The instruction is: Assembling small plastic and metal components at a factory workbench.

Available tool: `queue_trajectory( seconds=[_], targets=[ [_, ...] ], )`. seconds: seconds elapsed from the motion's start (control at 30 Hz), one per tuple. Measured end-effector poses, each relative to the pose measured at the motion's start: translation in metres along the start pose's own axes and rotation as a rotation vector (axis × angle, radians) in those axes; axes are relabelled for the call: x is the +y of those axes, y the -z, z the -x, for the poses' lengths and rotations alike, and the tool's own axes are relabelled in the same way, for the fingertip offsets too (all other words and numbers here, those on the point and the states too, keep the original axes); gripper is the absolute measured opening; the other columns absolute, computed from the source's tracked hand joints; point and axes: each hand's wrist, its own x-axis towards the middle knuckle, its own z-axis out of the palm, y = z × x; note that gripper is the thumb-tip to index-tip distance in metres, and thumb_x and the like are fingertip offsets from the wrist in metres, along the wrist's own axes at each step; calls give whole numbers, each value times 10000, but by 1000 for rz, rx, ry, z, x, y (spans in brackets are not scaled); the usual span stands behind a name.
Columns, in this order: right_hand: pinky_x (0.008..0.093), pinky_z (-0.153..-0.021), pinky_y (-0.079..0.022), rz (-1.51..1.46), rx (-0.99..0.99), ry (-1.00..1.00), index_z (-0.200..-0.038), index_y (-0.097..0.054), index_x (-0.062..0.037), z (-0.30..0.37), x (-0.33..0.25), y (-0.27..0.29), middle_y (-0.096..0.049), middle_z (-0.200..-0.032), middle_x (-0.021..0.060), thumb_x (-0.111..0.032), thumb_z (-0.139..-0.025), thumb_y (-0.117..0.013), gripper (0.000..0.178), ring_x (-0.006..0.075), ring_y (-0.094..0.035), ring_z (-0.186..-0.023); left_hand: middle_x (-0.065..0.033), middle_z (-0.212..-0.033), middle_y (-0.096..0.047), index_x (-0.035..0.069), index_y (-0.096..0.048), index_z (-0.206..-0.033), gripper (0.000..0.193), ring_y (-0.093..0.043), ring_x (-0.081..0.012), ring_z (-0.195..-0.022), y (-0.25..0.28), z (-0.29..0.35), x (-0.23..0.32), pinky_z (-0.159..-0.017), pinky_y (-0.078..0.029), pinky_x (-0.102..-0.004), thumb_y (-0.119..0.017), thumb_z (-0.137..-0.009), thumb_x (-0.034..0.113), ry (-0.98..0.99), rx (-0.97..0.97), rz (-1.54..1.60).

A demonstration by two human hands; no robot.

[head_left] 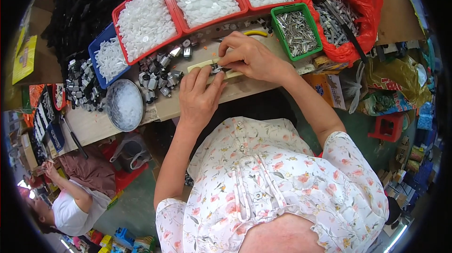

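A pale yellow strip (197, 66) lies on the workbench near its front edge. On it sits a small black-and-silver part (216, 68), partly covered by fingers. My left hand (200, 95) rests over the strip, its thumb and index finger closed around the part's near side. From the right, my right hand (253, 58) comes in with thumb and fingers pinched together just above the part. Whatever lies between those right fingertips is hidden. Just left of my left hand is a loose pile of silver-and-black small parts (159, 78).
Red trays (179, 27) of white plastic pieces line the back. A green basket (321, 46) holds metal pins, beside a red bag (376, 13). Yellow-handled pliers (255, 32) lie behind my hands. Left are a metal bowl (111, 116) and blue tray (101, 81). Another person (75, 206) sits lower left.
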Motion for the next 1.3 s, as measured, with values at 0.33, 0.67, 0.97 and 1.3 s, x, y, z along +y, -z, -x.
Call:
queue_trajectory(
  seconds=[0.33, 0.67, 0.97, 1.3],
  targets=[
    [405, -852, -487, 120, -48, 123, -973, -712, -15, 1, 2, -1, -618, -1024, 99, 19, -732, -719, 243, 302, -593, -1003, -100, -1080, -626, 87, -717, -1043, 288, -592, -309, -1013, 1, -4, -1, -853, -466, -421, -798, -768, 115, -2, 10, -3],
    [406, -812, -475, 162, 95, 73, -933, -693, -32, 1, -13, -18, -633, -984, 96, -78, -791, -739, 157, 304, -599, -958, -112, -1166, -621, 70, -712, -1062, 284, -577, -301, -1082, -5, 1, -4, -885, -452, -429, -772, -793, 140, 0, 5, 12],
    [425, -891, -455, 166, 120, 59, -933, -712, -76, 8, -19, -14, -621, -971, 65, -151, -823, -721, 134, 274, -584, -1014, -102, -1259, -621, 69, -701, -1108, 320, -574, -311, -1110, 1, 1, 2, -927, -450, -434, -770, -799, 117, 0, -24, -8],
    [416, -735, -511, 643, 572, -452, -907, -690, 3, 104, 26, 143, -654, -866, 158, -146, -870, -716, 156, 324, -659, -806, -113, -1254, -634, 75, -705, -1105, 308, -583, -336, -1093, 11, -9, -1, -925, -472, -434, -762, -803, 88, -16, -106, -15]
  ],
)
